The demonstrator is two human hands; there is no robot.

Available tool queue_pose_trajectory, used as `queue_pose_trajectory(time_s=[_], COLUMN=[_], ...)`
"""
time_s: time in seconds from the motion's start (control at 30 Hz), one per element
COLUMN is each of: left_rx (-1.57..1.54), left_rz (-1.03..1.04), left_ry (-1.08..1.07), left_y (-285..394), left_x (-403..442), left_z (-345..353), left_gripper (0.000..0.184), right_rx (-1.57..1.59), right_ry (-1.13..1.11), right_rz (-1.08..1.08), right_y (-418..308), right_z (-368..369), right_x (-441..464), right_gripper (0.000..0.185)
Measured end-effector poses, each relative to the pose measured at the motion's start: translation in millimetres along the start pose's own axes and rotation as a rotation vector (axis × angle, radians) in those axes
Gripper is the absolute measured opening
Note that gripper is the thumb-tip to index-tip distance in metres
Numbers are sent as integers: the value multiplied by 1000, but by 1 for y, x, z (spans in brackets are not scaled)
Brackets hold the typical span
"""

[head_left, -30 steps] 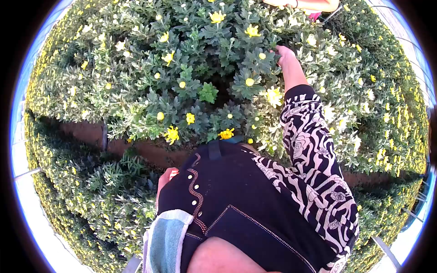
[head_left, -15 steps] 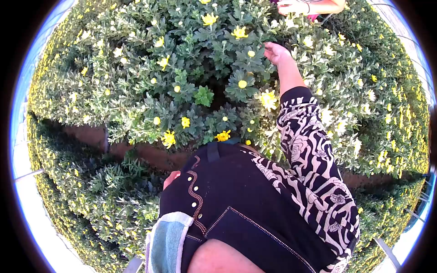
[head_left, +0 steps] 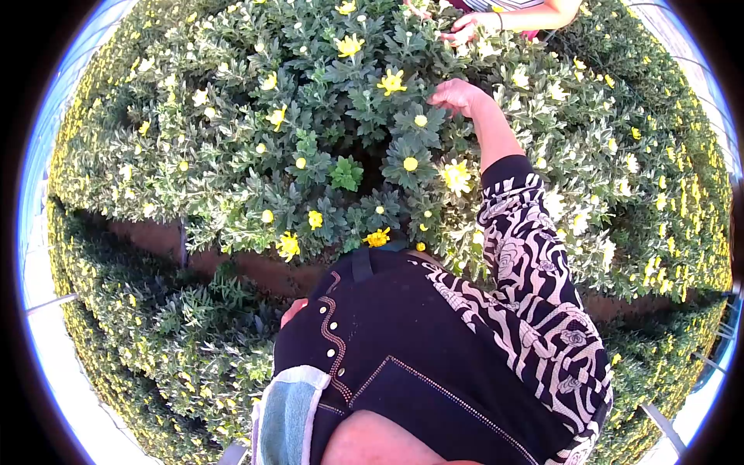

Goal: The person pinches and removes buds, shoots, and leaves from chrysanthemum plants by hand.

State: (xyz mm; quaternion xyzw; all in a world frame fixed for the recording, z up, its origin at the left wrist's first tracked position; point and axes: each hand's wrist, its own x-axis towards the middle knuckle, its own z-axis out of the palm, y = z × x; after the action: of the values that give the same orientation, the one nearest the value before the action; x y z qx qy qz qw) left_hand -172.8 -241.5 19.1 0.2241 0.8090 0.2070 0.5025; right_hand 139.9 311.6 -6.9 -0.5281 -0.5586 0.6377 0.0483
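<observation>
So the right hand (head_left: 459, 98) is way closer to the yellow bud (head_left: 421, 121), which sits just left and near of it, stem hidden. Can't tell if it's gripping anything; left hand (head_left: 293, 311) is mostly behind the dark top (head_left: 403, 325), no clue there.

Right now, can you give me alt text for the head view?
The wearer's right hand is stretched out among leafy plants with yellow flowers; its grip is unclear. The left hand shows partly beside the dark top; another person's hand is near the upper edge.
</observation>
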Motion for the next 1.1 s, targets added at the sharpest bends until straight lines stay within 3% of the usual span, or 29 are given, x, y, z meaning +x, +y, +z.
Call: queue_pose_trajectory(time_s=[0.17,0.3,0.37,0.47,0.57,0.6,0.7,0.77,0.97,1.03,1.1], left_rx=[1,-2,-4,-12,-17,-22,-29,-33,-39,-43,-52], left_rz=[8,12,5,-10,-29,-34,-55,-69,-96,-100,-111], left_ry=[-5,-10,-9,-5,0,3,14,19,36,43,52], left_y=[2,5,5,7,9,10,13,16,25,26,25], left_x=[4,5,3,2,0,0,1,1,-3,-5,-8], left_z=[3,6,8,14,19,21,26,30,39,41,42], left_gripper=[32,32,32,32,31,31,31,31,31,30,30], right_rx=[162,62,135,87,-71,-74,40,142,305,-246,-174], right_ry=[224,206,178,186,574,572,703,756,770,1013,987], right_rz=[-57,-25,-83,102,347,344,38,93,12,-121,-106], right_y=[10,14,16,8,1,4,19,17,28,33,37], right_z=[-3,-19,-25,-34,-32,-36,-39,-33,-35,-37,-38], right_x=[15,21,21,19,23,28,43,47,85,90,90], right_gripper=[9,7,16,21,26,26,42,53,51,42,35])
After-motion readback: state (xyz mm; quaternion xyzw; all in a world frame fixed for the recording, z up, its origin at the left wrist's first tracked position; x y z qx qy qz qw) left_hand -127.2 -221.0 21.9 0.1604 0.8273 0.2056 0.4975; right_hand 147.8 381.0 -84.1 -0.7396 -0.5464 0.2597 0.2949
